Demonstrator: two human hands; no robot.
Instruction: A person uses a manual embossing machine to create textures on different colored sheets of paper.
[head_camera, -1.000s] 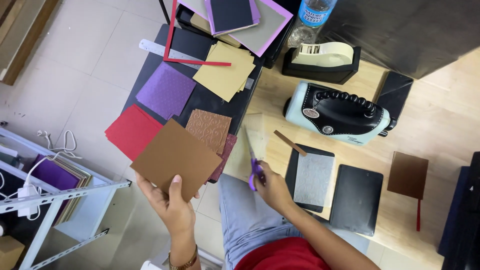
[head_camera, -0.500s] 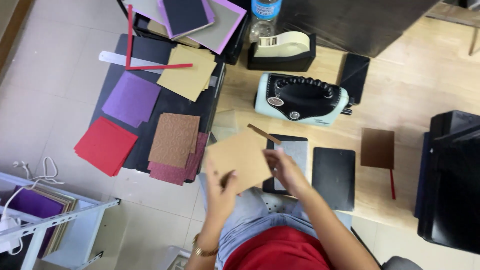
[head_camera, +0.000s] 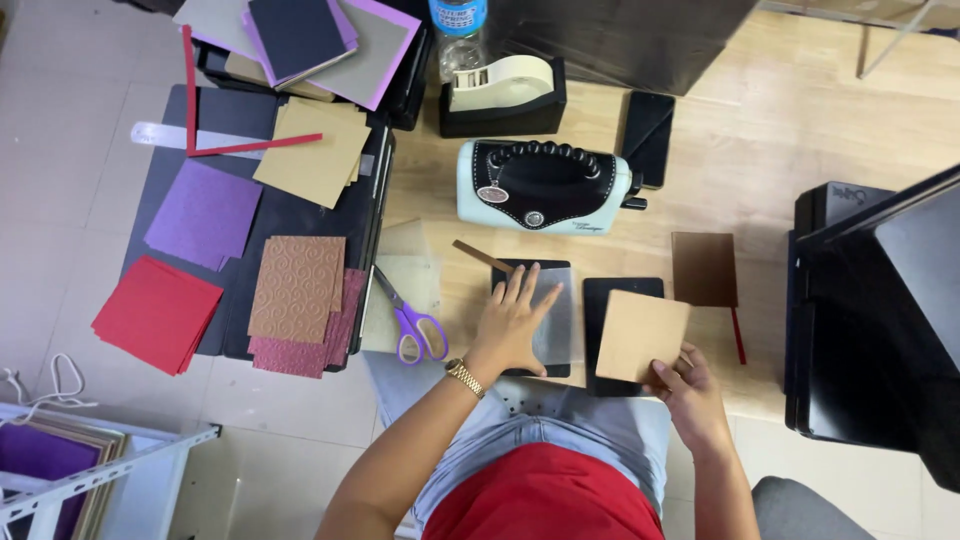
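1. My left hand (head_camera: 512, 325) no longer holds up the brown card (head_camera: 640, 335); it now lies flat, fingers spread, on the clear plate (head_camera: 555, 320).
2. The card has passed to my right hand (head_camera: 690, 395), which pinches its lower corner over the black plate (head_camera: 605, 295).
3. The scissors (head_camera: 412, 322) have left my right hand and lie on the table (head_camera: 760, 160).
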